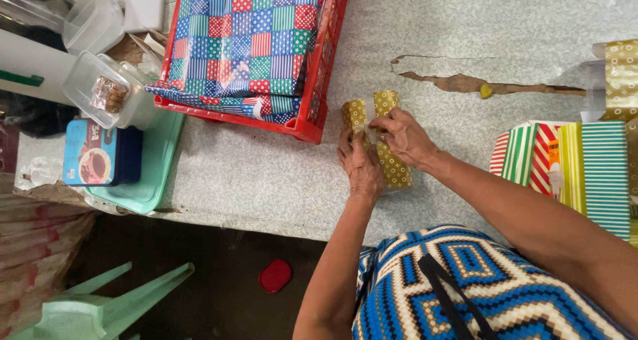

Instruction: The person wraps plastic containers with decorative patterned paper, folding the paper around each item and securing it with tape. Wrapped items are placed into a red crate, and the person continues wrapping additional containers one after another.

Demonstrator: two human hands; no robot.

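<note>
A small box wrapped in gold paper with white dots [385, 141] lies on the pale table [266, 174]. My left hand [359, 166] presses on its near left side, fingers bent over the paper. My right hand [403, 136] rests on top of the box, fingertips pinching at the paper's seam in the middle. Both hands hold the wrapped box against the table.
A red crate [312, 107] holding parcels in checked paper stands at the back left. A green tray [156, 174] carries a blue tin [100, 155] and clear plastic containers [106, 91]. Striped wrapped boxes [578, 164] sit at right. The tabletop has a torn strip [465, 83]. Green chair below left.
</note>
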